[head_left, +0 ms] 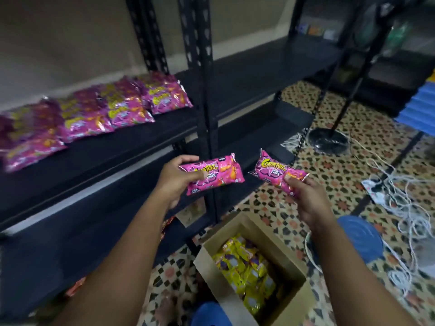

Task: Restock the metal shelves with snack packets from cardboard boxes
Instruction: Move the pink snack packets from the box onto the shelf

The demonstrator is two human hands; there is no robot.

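Hands (175,182) around pink snack packets (213,175)

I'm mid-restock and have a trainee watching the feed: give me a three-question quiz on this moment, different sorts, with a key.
1. True or false: each hand holds a pink snack packet.
2. Multiple choice: the packets in the open cardboard box on the floor are mostly A) pink, B) yellow, C) green.
3. Short answer: where do the pink packets already stocked lie?

Key
1. True: the left hand grips one pink packet, and the right hand pinches another pink packet.
2. B: yellow packets fill the box.
3. In a row of pink packets on the left black metal shelf, against the wall.
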